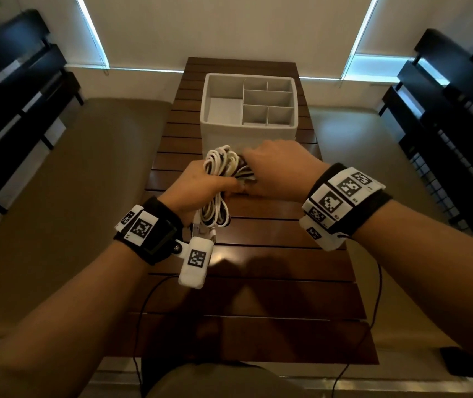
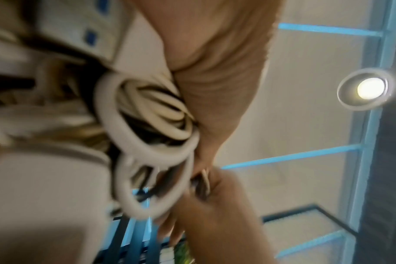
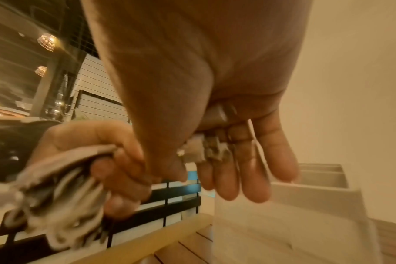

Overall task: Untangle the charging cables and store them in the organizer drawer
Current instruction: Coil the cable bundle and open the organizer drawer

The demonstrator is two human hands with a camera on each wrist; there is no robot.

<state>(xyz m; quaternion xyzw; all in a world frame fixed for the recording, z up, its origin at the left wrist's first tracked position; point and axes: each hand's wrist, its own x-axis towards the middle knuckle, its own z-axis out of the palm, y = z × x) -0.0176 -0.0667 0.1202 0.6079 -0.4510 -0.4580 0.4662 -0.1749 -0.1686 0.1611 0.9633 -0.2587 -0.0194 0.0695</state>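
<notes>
Gripping cable bundle (image 1: 220, 179) above bench (image 1: 258, 231), left hand (image 1: 198, 191) fingers wrapped round it; right hand (image 1: 278, 170) fingers pinching strands, just before organizer (image 1: 249, 133).

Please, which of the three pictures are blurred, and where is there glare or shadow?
Head view: sharp; glare on the wooden table, arm shadows nearer the person. Left wrist view: motion blur, cable bundle smeared; ceiling lamp flares. Right wrist view: blurred, warm yellow cast, organizer soft.
</notes>
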